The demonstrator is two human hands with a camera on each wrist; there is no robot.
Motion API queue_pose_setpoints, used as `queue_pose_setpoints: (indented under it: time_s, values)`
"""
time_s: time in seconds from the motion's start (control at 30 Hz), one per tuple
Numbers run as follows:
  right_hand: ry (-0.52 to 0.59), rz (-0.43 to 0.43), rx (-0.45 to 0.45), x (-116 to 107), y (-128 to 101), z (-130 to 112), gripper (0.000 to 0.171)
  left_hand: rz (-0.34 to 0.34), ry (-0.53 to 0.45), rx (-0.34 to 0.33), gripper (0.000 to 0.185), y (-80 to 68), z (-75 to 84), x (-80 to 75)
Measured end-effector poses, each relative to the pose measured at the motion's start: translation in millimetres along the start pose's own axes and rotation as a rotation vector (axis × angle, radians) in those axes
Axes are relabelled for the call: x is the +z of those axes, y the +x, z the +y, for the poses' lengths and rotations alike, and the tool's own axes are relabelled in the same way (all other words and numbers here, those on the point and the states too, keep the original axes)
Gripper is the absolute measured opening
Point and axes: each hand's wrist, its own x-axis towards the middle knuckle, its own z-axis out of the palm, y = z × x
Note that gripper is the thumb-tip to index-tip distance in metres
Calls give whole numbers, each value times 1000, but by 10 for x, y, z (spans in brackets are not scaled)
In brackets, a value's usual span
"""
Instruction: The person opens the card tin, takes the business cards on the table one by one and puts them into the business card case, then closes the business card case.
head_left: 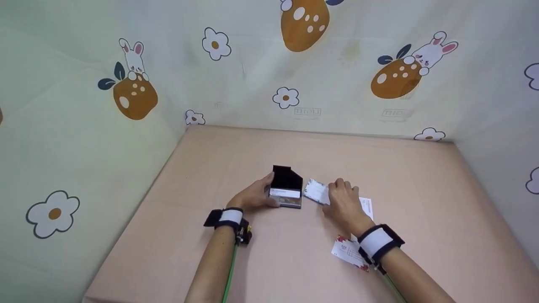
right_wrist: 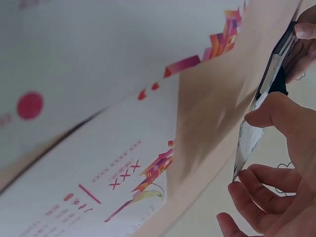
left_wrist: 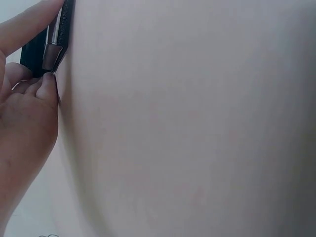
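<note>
card (head_left: 316, 192) pinched between right fingers (head_left: 339, 185).

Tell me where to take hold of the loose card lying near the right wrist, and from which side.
Take the loose card by its left short edge, probably coming from the left. It lies flat on the table, so a fingertip must slide under an edge, and the right wrist covers its right end. The right hand already pinches another card.

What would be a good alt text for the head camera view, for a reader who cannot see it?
A person's left hand holds an open black card case on a pinkish table, while the right hand pinches a card just beside the case. Two more cards lie near the right wrist, and cartoon-printed walls surround the table.
</note>
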Motion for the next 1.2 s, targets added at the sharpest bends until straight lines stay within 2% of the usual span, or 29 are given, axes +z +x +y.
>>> queue_pose_setpoints:
  time_s: [0.3,0.43,0.7,0.77,1.03,1.2]
  values:
    - [39,-14,32,-36,73,24,56,5,-2,-9,106,2,33,-5]
    - [22,9,-12,-43,114,-3,56,-2,4,-21,106,3,39,6]
    - [-39,122,-137,15,244,-66,53,-17,21,26,107,22,37,0]
    - [-38,138,-153,25,273,-88,53,-19,16,18,107,20,49,-3]
    - [26,91,-172,95,362,-194,54,-9,3,-16,107,-2,46,2]
    - [88,91,-216,168,397,-263,53,0,-1,-3,106,0,6,0]
